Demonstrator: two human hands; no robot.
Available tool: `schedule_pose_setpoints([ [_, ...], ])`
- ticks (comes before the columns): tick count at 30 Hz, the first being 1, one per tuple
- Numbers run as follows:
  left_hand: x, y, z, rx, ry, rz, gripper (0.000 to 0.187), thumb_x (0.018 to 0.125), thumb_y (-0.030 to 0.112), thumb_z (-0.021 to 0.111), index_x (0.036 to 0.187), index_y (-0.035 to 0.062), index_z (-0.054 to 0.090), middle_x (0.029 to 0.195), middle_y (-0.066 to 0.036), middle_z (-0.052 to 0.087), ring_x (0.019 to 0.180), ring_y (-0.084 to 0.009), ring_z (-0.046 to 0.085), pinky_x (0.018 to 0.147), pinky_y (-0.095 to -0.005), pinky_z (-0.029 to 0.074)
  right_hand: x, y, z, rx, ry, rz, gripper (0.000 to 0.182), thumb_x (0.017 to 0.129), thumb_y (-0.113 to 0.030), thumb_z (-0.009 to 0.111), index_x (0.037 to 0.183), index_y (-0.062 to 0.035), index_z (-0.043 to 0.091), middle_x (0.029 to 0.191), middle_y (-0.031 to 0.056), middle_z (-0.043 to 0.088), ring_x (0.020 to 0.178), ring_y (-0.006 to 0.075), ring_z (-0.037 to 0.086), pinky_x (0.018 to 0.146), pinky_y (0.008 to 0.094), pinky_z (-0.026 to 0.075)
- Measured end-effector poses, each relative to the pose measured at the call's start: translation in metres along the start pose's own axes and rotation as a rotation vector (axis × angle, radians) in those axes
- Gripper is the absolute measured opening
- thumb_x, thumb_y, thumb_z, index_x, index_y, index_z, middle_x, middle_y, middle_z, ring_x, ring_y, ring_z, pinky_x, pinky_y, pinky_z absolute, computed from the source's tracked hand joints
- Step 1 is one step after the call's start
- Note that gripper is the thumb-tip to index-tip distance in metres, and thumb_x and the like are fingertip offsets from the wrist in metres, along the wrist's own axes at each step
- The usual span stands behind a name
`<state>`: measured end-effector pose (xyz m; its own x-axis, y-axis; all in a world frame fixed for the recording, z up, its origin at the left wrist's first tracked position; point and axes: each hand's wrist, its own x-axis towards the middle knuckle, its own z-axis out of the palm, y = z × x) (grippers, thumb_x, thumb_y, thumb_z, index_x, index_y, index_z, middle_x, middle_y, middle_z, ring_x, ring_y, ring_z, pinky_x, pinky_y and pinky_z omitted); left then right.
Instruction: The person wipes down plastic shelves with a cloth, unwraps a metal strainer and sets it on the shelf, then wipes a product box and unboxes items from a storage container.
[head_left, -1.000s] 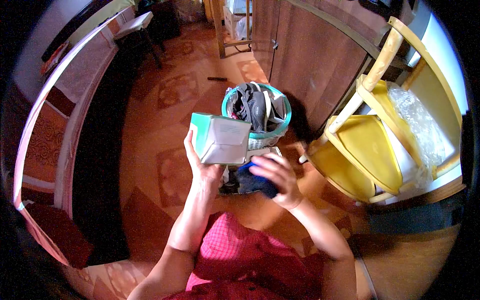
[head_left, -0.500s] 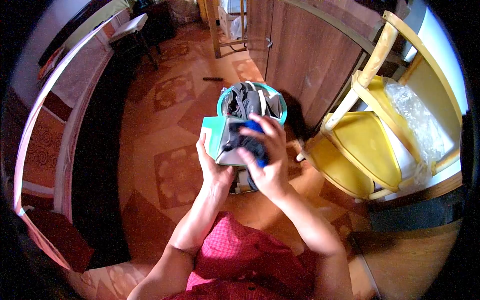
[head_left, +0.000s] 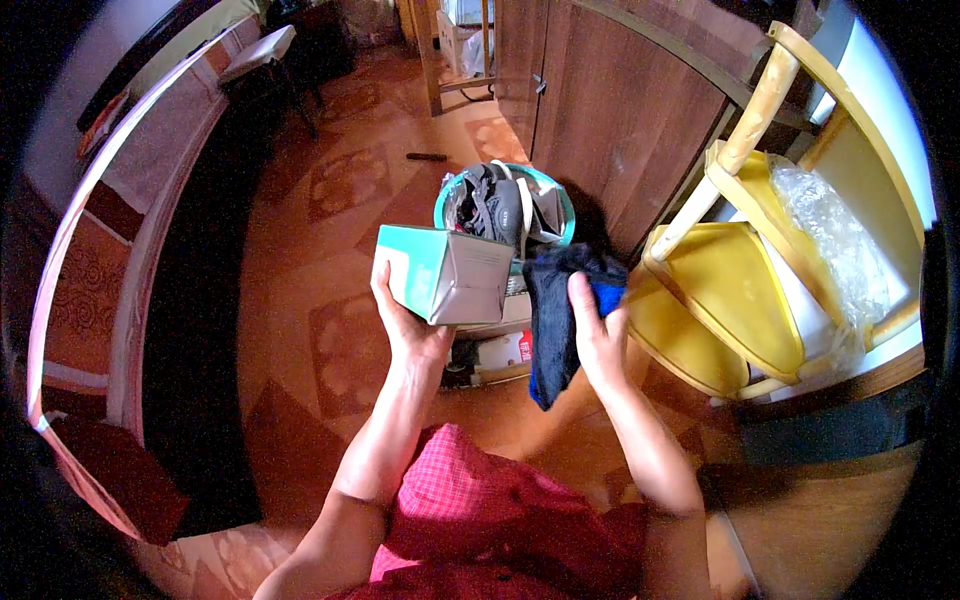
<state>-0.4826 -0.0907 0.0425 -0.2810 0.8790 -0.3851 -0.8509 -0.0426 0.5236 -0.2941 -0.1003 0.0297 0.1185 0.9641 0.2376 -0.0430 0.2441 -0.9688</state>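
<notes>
My left hand (head_left: 413,335) grips a green and white cardboard box (head_left: 470,280) from its left side and underneath. Held to the right of the box is a black and blue cloth (head_left: 553,320), bunched at the top and hanging down, with my right hand (head_left: 602,345) closed on it. A small gap separates cloth and box. Just beyond them on the floor stands a round teal-rimmed container (head_left: 570,212) with a dark grey shoe (head_left: 492,205) in it. Below the held box, a red and white packet (head_left: 503,350) shows partly among other items.
Yellow chairs (head_left: 725,290) with a clear plastic bag (head_left: 835,245) stand at the right. A brown wooden cabinet (head_left: 620,120) is behind the container. On the patterned floor lies a small dark bar (head_left: 427,157). A stool (head_left: 258,55) is far left.
My right hand has moved right and down, carrying the cloth from in front of the box's face to beside it. The box has shifted slightly left, and its near face now shows.
</notes>
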Motion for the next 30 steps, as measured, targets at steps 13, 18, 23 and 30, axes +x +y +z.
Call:
schedule_pose_setpoints([
  [13,-0.007,0.009,0.0,0.075,-0.021,0.038,0.054,0.082,0.055,0.047,0.114,0.0133,0.052,0.108,-0.005,0.057,0.096,-0.0223,0.055,0.082,-0.0405,0.046,0.008,-0.02,-0.011,-0.85,-0.1,-0.794,0.038,0.058,-0.008,0.07,0.095,-0.0088,0.062,0.113,0.0083,0.053,0.104,0.0293,0.05,0.089,0.0394,0.042],
  [18,0.002,0.001,-0.006,0.081,-0.112,-0.007,0.055,0.081,0.055,0.048,0.116,0.0127,0.051,0.107,-0.006,0.057,0.097,-0.0232,0.055,0.084,-0.0421,0.046,-0.003,-0.036,0.001,-0.558,-0.19,-0.776,0.044,0.059,-0.013,0.069,0.103,-0.0113,0.063,0.114,0.0076,0.052,0.107,0.0281,0.049,0.093,0.0399,0.039],
  [23,-0.001,0.001,-0.009,0.112,-0.175,0.009,0.05,0.082,0.052,0.049,0.112,0.0125,0.053,0.104,-0.007,0.058,0.096,-0.0242,0.055,0.085,-0.0413,0.045,-0.002,-0.015,0.006,-0.826,-0.262,-0.991,0.039,0.072,-0.008,0.06,0.11,-0.0155,0.06,0.117,0.0065,0.053,0.106,0.0264,0.05,0.09,0.039,0.042],
  [30,-0.002,0.007,-0.005,0.101,-0.112,0.009,0.044,0.084,0.049,0.047,0.108,0.013,0.055,0.102,-0.005,0.06,0.092,-0.0229,0.057,0.082,-0.0397,0.047,0.01,-0.042,-0.015,-0.597,-0.07,-0.812,0.034,0.07,-0.013,0.063,0.103,-0.0081,0.061,0.114,0.0091,0.055,0.103,0.0281,0.052,0.091,0.0387,0.041],
])
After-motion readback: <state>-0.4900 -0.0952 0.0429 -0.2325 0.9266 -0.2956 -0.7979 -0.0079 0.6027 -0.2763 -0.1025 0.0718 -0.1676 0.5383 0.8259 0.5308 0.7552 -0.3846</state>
